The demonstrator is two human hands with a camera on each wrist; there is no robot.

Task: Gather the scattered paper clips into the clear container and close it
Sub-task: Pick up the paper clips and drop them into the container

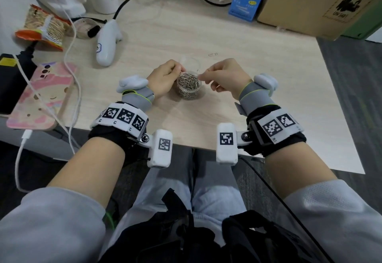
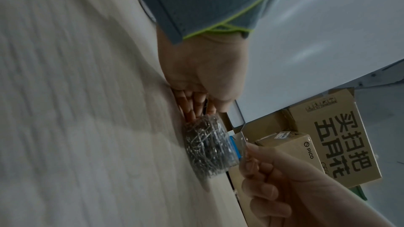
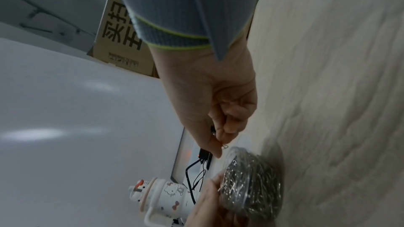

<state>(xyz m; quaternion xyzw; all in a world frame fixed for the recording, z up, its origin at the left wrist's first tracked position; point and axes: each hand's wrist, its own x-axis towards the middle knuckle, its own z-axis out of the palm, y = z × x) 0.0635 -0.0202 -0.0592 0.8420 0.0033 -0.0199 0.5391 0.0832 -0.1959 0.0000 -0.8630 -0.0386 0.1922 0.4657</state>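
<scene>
A clear round container, nearly full of silver paper clips, stands open on the light wooden table. Its clear lid stands up behind the rim. My left hand grips the container's left side, fingers curled against its wall. My right hand pinches one paper clip between thumb and forefinger just over the container's right rim. Another loose paper clip lies on the table behind the right hand.
A white handheld device and a phone in a pink case with a white cable lie at the left. A snack bag sits far left. A blue box and a cardboard box stand at the back right.
</scene>
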